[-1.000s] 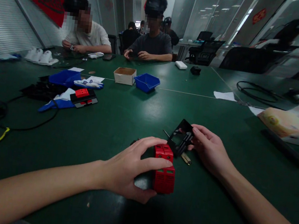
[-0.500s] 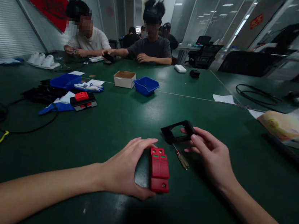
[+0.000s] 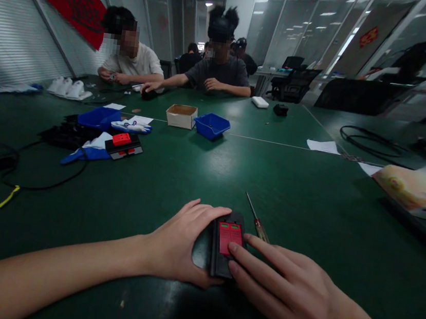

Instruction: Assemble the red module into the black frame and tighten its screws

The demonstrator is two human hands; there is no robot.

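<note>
Right hand [image 3: 290,288]: fingers extended, touching red module [image 3: 228,237] | left hand [image 3: 179,239]: gripping black frame [image 3: 222,265] | red module: between hands, now ringed by black frame, formerly apart, seemingly joined | screwdriver [image 3: 256,219]: just beyond right fingers

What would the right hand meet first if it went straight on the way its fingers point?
The black frame around the red block: the right hand seems to touch them. Beyond, roughly in line, lies the left hand, though depth is hard to judge.
</note>
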